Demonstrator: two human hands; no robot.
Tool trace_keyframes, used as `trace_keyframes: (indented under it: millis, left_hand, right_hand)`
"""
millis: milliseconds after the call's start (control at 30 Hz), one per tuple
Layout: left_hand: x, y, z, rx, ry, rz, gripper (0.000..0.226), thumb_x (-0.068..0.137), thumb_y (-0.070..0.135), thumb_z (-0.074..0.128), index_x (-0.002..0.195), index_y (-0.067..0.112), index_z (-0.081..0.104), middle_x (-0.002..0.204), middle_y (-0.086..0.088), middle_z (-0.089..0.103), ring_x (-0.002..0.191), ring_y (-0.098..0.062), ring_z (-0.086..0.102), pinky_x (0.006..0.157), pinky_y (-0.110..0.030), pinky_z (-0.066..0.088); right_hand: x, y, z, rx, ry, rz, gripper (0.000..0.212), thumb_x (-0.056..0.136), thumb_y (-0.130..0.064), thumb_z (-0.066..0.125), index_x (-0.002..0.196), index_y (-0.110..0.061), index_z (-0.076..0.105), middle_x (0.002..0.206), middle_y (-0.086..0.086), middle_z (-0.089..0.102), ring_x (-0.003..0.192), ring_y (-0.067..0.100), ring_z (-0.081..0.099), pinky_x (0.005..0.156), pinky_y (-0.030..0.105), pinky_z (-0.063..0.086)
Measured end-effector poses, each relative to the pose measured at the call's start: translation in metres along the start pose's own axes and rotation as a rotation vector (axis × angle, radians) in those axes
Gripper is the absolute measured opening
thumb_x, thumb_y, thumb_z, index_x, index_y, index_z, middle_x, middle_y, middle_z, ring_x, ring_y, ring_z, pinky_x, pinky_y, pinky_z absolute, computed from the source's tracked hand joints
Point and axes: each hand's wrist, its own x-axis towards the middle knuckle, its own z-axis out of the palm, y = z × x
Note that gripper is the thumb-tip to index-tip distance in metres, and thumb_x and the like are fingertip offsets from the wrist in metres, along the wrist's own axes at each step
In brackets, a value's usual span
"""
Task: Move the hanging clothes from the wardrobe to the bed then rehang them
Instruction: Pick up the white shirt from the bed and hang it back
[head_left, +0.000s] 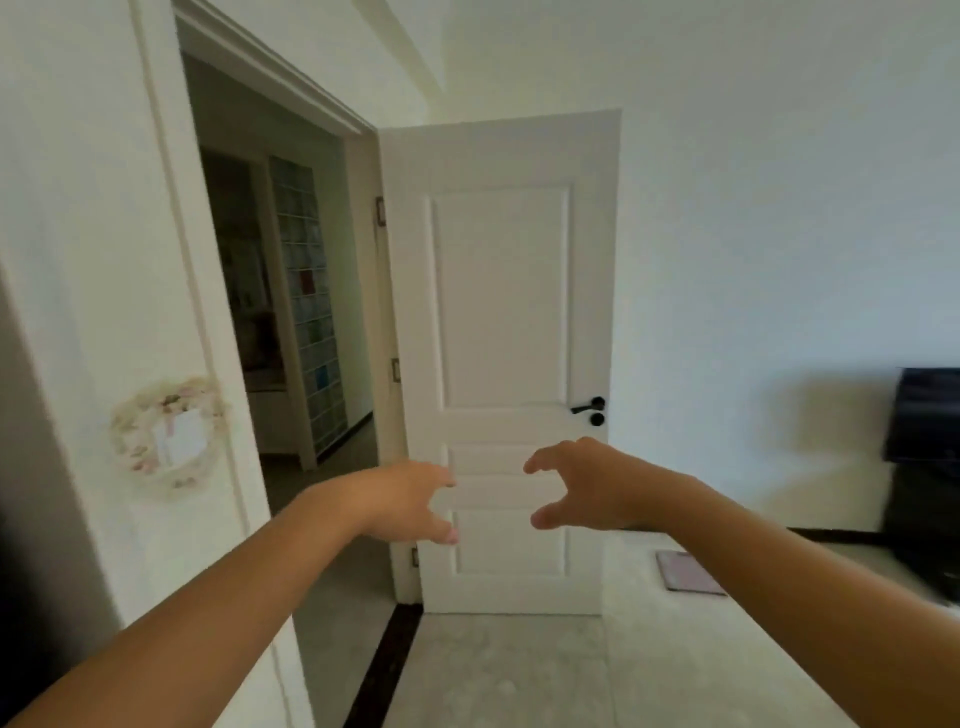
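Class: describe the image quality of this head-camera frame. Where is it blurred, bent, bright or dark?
Head view: wide-angle bend curves the door frame; right edge by the dark screen smears; both hands are soft; hallway is dim, walls evenly lit.

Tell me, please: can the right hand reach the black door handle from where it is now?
Probably yes. The right hand is open and empty, just below the door handle, with nothing between them. How far the door stands from the hand cannot be judged.
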Motion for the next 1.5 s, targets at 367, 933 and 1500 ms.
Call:
trace_keyframes:
  millis: [367,933,1500]
  left_hand:
    - [0.081,0.337,0.068,0.117,-0.103,0.466,0.069,0.088,0.051,0.062,0.147,0.026,0.036,0.148,0.004,0.041,0.131,-0.017,0.044,0.104,-0.031,0.039]
    - [0.182,0.731,0.179,0.273,-0.325,1.135,0.065,0.090,0.048,0.061,0.147,0.028,0.037,0.152,0.004,0.039,0.134,-0.017,0.041,0.111,-0.035,0.035]
    - [0.316,1.002,0.277,0.368,-0.404,1.399,0.044,0.095,0.046,0.054,0.125,0.015,0.058,0.126,-0.007,0.060,0.113,-0.026,0.057,0.096,-0.039,0.045]
  right_hand:
    - [-0.252,0.241,-0.031,-0.001,0.028,0.509,0.062,0.089,-0.043,0.066,0.144,-0.024,0.044,0.145,-0.001,0.047,0.128,0.021,0.048,0.107,0.035,0.039]
    - [-0.512,0.467,-0.026,0.086,0.173,1.142,0.047,0.086,-0.039,0.069,0.127,-0.020,0.058,0.115,-0.010,0.059,0.093,0.005,0.053,0.078,0.017,0.042]
    - [-0.625,0.652,-0.020,0.206,0.287,1.591,0.054,0.090,-0.037,0.067,0.139,-0.019,0.053,0.138,-0.001,0.056,0.124,0.015,0.054,0.099,0.025,0.043]
